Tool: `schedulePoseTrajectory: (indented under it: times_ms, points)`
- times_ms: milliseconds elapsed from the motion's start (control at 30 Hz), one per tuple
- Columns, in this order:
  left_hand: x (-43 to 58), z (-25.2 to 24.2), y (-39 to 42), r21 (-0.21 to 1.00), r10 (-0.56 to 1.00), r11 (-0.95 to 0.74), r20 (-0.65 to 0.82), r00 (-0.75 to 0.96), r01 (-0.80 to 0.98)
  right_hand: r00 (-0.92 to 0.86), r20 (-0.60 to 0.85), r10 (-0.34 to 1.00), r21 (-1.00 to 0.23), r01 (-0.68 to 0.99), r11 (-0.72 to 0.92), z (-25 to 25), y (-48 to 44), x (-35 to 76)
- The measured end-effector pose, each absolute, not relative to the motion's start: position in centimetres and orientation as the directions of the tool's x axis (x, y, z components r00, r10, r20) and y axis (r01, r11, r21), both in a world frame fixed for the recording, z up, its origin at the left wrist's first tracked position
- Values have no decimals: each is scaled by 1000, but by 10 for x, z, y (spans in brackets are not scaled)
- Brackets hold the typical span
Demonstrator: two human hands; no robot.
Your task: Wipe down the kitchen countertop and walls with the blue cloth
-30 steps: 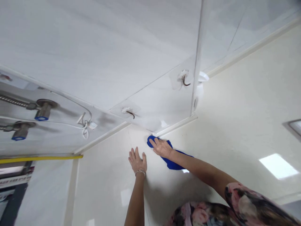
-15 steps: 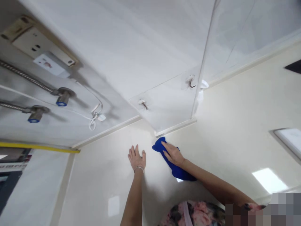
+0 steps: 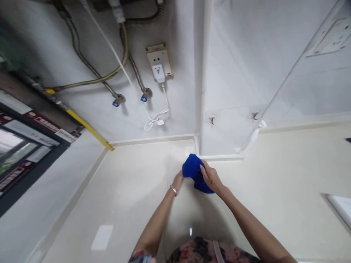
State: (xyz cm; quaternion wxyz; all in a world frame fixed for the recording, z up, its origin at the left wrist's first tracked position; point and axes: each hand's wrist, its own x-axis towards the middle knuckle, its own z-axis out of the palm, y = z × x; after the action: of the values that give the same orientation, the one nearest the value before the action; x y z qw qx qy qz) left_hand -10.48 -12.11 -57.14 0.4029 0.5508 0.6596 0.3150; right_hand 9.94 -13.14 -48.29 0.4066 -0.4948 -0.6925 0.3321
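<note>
A blue cloth (image 3: 192, 166) is bunched between my two hands, above the pale glossy countertop (image 3: 131, 190) and close to the corner of the wall column. My right hand (image 3: 211, 176) grips its right side, thumb and fingers closed on the fabric, and a loose end hangs below. On the left edge of the cloth is my left hand (image 3: 178, 180), with a silver bracelet at the wrist. The cloth hides most of its fingers, so how firmly they hold cannot be made out.
The white wall column (image 3: 227, 91) carries two small hooks. On the wall to the left are a socket with a white plug (image 3: 158, 73), a looped cord and two blue-capped valves. A yellow pipe (image 3: 89, 128) runs beside the window. A white-topped inset (image 3: 341, 208) lies at right.
My left hand has left the countertop, where it lay spread, and come to the cloth. The cloth is gathered up between both hands. The view has swung left.
</note>
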Motion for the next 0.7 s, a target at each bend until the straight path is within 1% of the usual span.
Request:
schedulePoseTrajectory:
  times_ms: [33,100,133,167,200,233,267,300,333,367,400,467,500,567,600,633,667,700]
  points:
    - [-95,-572,-133,908,975,215,-219,-29,359,-184,220,958,-863,421,279,-491,-134,91]
    - [-78,-576,-159,949,961,267,-275,23,167,-197,216,956,-866,414,281,-511,-142,75]
    - [-74,-578,-173,953,952,302,-303,40,32,-200,225,953,-868,404,290,-520,-148,69]
    - [-72,-579,-185,926,938,347,-341,67,-149,-212,231,950,-869,395,299,-527,-153,64]
    - [-74,-580,-195,851,916,398,-387,103,-344,-233,228,945,-867,393,306,-534,-158,60]
    - [-78,-579,-203,735,889,440,-435,139,-515,-262,216,941,-864,398,309,-539,-162,57]
    - [-84,-577,-207,613,860,465,-485,161,-638,-289,198,937,-861,406,307,-542,-165,56]
    - [-92,-573,-208,529,830,474,-535,157,-704,-307,182,934,-861,410,302,-544,-166,54]
    - [-101,-567,-206,510,805,477,-580,124,-716,-307,172,936,-865,407,293,-545,-165,54]
    - [-110,-559,-201,535,792,474,-606,73,-699,-282,173,944,-874,397,279,-545,-163,53]
    - [-118,-550,-193,599,794,464,-607,8,-653,-233,181,955,-886,383,261,-544,-160,52]
    - [-134,-530,-174,744,831,431,-548,-97,-510,-100,187,977,-905,369,211,-539,-148,50]
    - [-140,-521,-163,812,858,401,-496,-137,-424,-35,182,983,-904,386,182,-536,-140,50]
    - [-148,-508,-144,941,912,285,-324,-250,-181,57,197,979,-872,466,149,-534,-126,52]
    - [-150,-506,-136,978,930,205,-201,-307,-19,71,236,969,-838,521,165,-535,-121,54]
    - [-150,-507,-131,979,939,119,-57,-340,165,60,295,954,-789,578,207,-540,-117,58]
    - [-147,-511,-127,933,939,34,92,-330,357,26,365,930,-728,631,268,-547,-117,63]
    - [-143,-518,-125,853,938,-37,209,-276,521,-22,434,901,-659,674,334,-556,-120,69]
